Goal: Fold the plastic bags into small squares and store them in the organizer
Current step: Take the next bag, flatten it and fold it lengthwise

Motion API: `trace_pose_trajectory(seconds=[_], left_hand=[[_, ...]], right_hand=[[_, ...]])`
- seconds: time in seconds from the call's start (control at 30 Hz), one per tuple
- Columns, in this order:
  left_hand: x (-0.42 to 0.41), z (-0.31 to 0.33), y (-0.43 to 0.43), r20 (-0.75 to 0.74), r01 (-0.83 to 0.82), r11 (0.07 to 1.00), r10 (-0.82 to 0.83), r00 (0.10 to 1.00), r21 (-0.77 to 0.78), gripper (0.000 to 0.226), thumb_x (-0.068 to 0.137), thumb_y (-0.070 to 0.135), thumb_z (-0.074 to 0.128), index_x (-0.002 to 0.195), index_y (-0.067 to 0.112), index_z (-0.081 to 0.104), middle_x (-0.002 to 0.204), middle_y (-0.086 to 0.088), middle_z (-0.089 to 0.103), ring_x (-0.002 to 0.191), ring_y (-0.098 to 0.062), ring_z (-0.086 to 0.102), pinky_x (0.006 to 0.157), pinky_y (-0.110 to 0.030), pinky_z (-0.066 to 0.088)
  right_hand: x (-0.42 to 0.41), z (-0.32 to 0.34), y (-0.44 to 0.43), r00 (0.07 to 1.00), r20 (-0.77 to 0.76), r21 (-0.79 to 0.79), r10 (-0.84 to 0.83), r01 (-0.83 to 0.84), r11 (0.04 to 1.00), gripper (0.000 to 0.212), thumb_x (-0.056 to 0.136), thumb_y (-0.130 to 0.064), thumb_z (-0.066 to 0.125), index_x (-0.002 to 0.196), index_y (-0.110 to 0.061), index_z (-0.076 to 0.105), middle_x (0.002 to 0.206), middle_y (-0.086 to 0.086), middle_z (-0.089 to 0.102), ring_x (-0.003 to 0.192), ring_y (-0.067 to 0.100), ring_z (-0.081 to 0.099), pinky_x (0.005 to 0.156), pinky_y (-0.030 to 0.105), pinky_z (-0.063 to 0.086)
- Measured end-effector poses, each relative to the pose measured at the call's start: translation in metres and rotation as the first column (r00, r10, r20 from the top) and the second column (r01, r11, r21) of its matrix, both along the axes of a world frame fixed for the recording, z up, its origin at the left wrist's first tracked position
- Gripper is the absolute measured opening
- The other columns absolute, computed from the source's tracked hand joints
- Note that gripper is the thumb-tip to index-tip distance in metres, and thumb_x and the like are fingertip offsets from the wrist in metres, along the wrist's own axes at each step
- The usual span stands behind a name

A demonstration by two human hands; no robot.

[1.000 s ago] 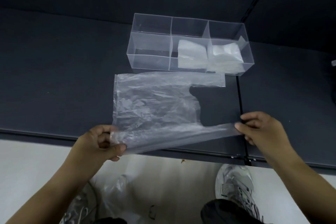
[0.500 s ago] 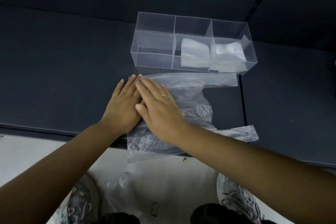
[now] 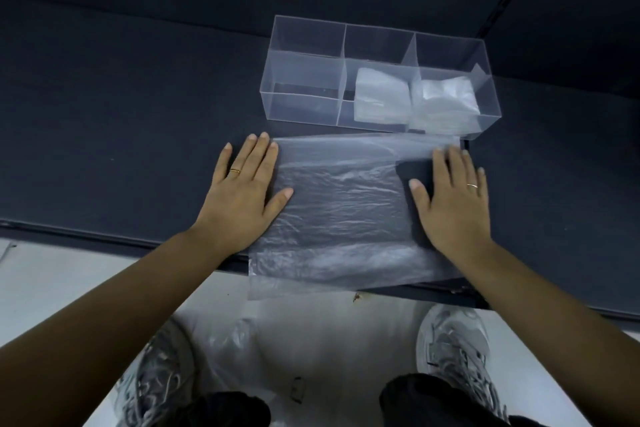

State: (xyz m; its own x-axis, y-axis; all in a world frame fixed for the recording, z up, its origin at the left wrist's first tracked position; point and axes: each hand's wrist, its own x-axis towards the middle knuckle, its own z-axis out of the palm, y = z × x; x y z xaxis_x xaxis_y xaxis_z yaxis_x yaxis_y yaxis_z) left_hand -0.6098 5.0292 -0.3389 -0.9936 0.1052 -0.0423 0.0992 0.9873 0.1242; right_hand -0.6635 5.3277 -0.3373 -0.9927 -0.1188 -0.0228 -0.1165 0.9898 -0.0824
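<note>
A clear plastic bag [image 3: 339, 211] lies flat on the dark table, its near edge hanging over the table's front edge. My left hand [image 3: 244, 191] presses flat on the bag's left side, fingers straight. My right hand [image 3: 453, 204] lies flat on the bag's right side, fingertips on the upper handle strip. Just behind the bag stands the clear organizer [image 3: 304, 62] with three compartments. A folded bag [image 3: 381, 97] sits in the middle compartment and another folded bag [image 3: 446, 97] in the right one. The left compartment holds nothing.
The dark table [image 3: 121, 121] ends in a front edge just below my wrists. On the pale floor below lies another crumpled plastic bag [image 3: 235, 347] between my two shoes. A dark wall rises behind the organizer.
Both hands were together at the bag's left part half a second ago. They have slid apart, the right one sweeping to the right, and the bag now lies flatter.
</note>
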Motion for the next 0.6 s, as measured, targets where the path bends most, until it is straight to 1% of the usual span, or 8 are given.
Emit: trace_pose_trajectory(seconds=[0.07, 0.13, 0.2, 0.27, 0.33, 0.4, 0.5, 0.6], left_hand=[[0.022, 0.007, 0.002, -0.148, 0.143, 0.985, -0.127, 0.981, 0.101, 0.073, 0.098, 0.057, 0.020, 0.149, 0.005, 0.027, 0.157, -0.012, 0.022, 0.147, -0.024, 0.014, 0.119, -0.046, 0.007], [0.055, 0.005, 0.002, -0.180, 0.349, 0.927, -0.324, 0.929, 0.135, 0.077, 0.095, 0.063, 0.031, 0.147, 0.006, 0.033, 0.156, -0.012, 0.027, 0.146, -0.025, 0.020, 0.118, -0.046, 0.013], [0.089, -0.002, 0.000, -0.126, 0.469, 0.879, -0.457, 0.880, 0.087, 0.079, 0.091, 0.063, 0.044, 0.147, 0.008, 0.033, 0.155, -0.010, 0.030, 0.144, -0.025, 0.026, 0.117, -0.047, 0.019], [0.111, -0.011, -0.004, -0.132, 0.495, 0.869, -0.488, 0.863, 0.024, 0.065, 0.092, 0.041, 0.055, 0.145, 0.009, 0.036, 0.151, -0.009, 0.038, 0.139, -0.027, 0.036, 0.113, -0.047, 0.026], [0.120, -0.012, -0.005, -0.208, 0.450, 0.890, -0.427, 0.880, 0.077, 0.049, 0.089, 0.015, 0.056, 0.138, 0.008, 0.049, 0.143, -0.009, 0.047, 0.132, -0.026, 0.046, 0.108, -0.046, 0.034], [0.121, -0.004, -0.001, -0.286, 0.417, 0.888, -0.356, 0.890, 0.192, 0.036, 0.091, 0.006, 0.049, 0.125, 0.006, 0.061, 0.135, -0.007, 0.056, 0.127, -0.024, 0.052, 0.104, -0.044, 0.041], [0.118, 0.012, 0.006, -0.299, 0.389, 0.874, -0.303, 0.905, 0.290, 0.028, 0.093, 0.014, 0.050, 0.110, 0.009, 0.072, 0.121, -0.002, 0.066, 0.119, -0.020, 0.059, 0.099, -0.038, 0.046], [0.114, 0.034, 0.001, -0.079, 0.158, 0.855, -0.137, 0.987, 0.495, 0.030, 0.090, 0.036, 0.052, 0.098, 0.022, 0.078, 0.107, 0.010, 0.072, 0.106, -0.009, 0.065, 0.091, -0.027, 0.048]], right_hand=[[0.016, 0.012, -0.012, 0.992, -0.097, -0.138, 0.086, -0.099, 0.986, 0.063, 0.100, -0.043, 0.035, 0.151, -0.008, 0.021, 0.159, 0.014, 0.015, 0.148, 0.027, 0.009, 0.120, 0.046, 0.007], [0.045, 0.022, -0.037, 0.955, -0.106, -0.318, 0.276, -0.296, 0.901, 0.066, 0.096, -0.053, 0.034, 0.150, -0.015, 0.025, 0.159, 0.007, 0.018, 0.147, 0.021, 0.010, 0.120, 0.040, 0.008], [0.079, 0.022, -0.062, 0.842, -0.049, -0.405, 0.538, -0.509, 0.760, 0.075, 0.090, -0.064, 0.039, 0.148, -0.017, 0.030, 0.158, 0.004, 0.020, 0.146, 0.017, 0.013, 0.120, 0.033, 0.008], [0.103, 0.014, -0.076, 0.715, -0.001, -0.347, 0.699, -0.656, 0.670, 0.082, 0.080, -0.064, 0.057, 0.143, -0.014, 0.040, 0.154, 0.007, 0.031, 0.142, 0.021, 0.026, 0.119, 0.038, 0.013], [0.113, 0.005, -0.084, 0.697, 0.017, -0.243, 0.717, -0.692, 0.679, 0.075, 0.069, -0.050, 0.075, 0.132, -0.015, 0.055, 0.143, 0.009, 0.047, 0.130, 0.024, 0.043, 0.115, 0.040, 0.024], [0.115, 0.002, -0.087, 0.751, -0.077, -0.222, 0.656, -0.655, 0.722, 0.050, 0.067, -0.029, 0.077, 0.114, -0.014, 0.067, 0.125, 0.008, 0.061, 0.110, 0.025, 0.058, 0.101, 0.038, 0.039], [0.110, 0.005, -0.077, 0.790, -0.268, -0.321, 0.552, -0.613, 0.722, 0.014, 0.079, -0.018, 0.064, 0.090, -0.013, 0.071, 0.102, 0.006, 0.067, 0.089, 0.023, 0.055, 0.080, 0.034, 0.039], [0.099, 0.019, -0.049, 0.832, -0.214, -0.376, 0.512, -0.554, 0.743, 0.014, 0.088, -0.019, 0.061, 0.082, -0.012, 0.072, 0.089, 0.001, 0.068, 0.081, 0.020, 0.059, 0.073, 0.034, 0.043]])
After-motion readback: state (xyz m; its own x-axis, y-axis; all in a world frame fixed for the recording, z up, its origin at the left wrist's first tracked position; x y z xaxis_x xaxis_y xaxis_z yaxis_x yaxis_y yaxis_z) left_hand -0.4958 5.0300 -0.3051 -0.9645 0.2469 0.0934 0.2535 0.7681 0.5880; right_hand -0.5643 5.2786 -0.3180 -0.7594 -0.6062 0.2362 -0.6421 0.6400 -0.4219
